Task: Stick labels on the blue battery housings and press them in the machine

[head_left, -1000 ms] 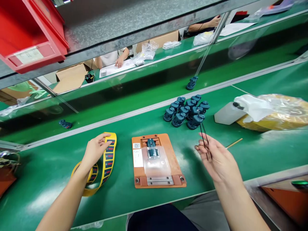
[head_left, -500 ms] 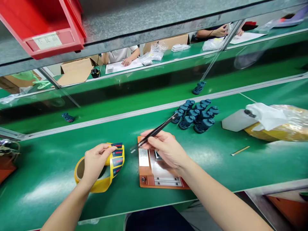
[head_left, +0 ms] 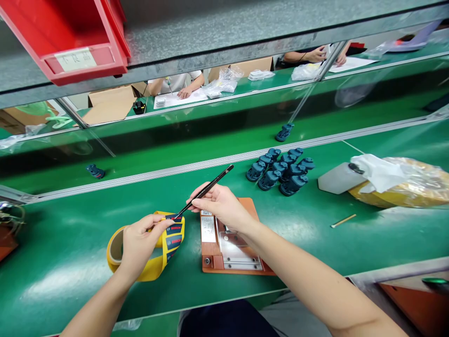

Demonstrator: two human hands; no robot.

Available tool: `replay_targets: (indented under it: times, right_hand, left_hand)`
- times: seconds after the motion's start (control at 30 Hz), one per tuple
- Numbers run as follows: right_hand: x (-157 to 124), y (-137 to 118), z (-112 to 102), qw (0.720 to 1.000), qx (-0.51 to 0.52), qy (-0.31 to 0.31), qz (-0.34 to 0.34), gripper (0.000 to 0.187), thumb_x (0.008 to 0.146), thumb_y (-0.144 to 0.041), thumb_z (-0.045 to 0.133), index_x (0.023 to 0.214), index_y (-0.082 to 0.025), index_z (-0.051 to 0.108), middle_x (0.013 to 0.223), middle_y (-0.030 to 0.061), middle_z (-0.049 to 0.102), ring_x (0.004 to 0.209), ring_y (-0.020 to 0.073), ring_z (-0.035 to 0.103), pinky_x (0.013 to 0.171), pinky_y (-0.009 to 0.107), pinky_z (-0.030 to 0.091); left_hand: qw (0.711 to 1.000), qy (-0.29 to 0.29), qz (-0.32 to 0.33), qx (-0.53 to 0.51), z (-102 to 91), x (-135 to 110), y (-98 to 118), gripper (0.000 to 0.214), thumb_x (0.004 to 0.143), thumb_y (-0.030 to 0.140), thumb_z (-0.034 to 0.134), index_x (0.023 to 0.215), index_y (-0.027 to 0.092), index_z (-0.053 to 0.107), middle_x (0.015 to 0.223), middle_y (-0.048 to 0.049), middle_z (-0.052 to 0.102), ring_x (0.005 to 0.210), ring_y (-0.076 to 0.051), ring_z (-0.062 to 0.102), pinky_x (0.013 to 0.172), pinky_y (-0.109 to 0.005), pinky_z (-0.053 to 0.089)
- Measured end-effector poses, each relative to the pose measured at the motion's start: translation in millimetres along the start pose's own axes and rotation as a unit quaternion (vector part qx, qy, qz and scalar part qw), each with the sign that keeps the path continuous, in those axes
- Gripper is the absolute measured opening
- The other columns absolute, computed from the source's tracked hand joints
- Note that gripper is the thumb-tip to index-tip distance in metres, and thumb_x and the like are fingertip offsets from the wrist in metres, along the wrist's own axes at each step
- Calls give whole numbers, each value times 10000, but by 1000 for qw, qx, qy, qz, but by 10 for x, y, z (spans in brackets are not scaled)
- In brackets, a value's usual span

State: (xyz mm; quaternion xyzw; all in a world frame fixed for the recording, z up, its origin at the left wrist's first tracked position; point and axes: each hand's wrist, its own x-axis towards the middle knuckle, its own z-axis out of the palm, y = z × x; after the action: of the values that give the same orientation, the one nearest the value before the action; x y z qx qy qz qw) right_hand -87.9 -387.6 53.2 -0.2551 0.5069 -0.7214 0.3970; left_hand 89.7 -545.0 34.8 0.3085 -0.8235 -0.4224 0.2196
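Plainly, the right hand has a narrow grip on a pair of black tweezers, which slant down to the uppermost label of a yellow label strip; whether the tips pinch that label is too small to tell. The left hand holds the strip's upper end between thumb and fingers, and the labelled band curves down and back to a yellow roll on the green bench. Under the right hand and forearm, partly hidden, lies an orange board with a clear plate on it. Farther right stands a cluster of dark blue housings, with a thin stick in front and a white bottle beside a yellow bag. Two single housings sit beyond the metal rail. Across the way, a co-worker's hand rests on white paper.
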Motion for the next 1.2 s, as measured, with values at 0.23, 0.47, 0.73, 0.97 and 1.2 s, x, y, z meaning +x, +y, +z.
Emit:
replay_targets:
  times: [0.23,0.47,0.73,0.97,1.2]
  right_hand:
    - [-104,0,-110,994,-77,38,-67,257,796,-380,790,887,-182,652,873,52,744,853,205,739,822,355,591]
    - [-382,-161,-748,981,-177,49,-60,216,867,-352,709,926,-201,567,885,51,729,854,207,734,788,356,583]
    - [-595,-19,-1200,988,-154,33,-4,332,860,-450,736,941,-203,530,904,63,725,854,206,725,802,372,577]
    - [-579,47,-1237,992,-128,15,-3,376,848,-498,746,926,-198,532,878,52,718,839,199,724,810,372,577]
    - [-555,25,-1204,990,-138,15,-4,381,848,-528,740,917,-216,531,850,40,724,825,217,731,808,398,580]
  left_hand:
    - [977,-71,47,194,42,218,44,450,921,586,503,970,230,774,937,-41,806,837,-253,742,738,-310,527]
    - [854,-178,33,487,369,737,-37,691,963,645,359,1269,82,620,985,-221,766,976,-438,712,812,-477,521]
    - [828,-167,46,534,388,678,76,753,969,698,301,1510,189,430,1098,-205,753,947,-458,714,716,-502,530]
    - [884,-71,364,284,484,-20,214,303,998,351,569,1243,182,625,1073,-80,760,955,-236,716,866,-350,528]
    - [843,-244,452,162,869,-643,189,435,946,209,658,1364,146,557,1321,-132,675,1254,-286,550,1058,-463,416]
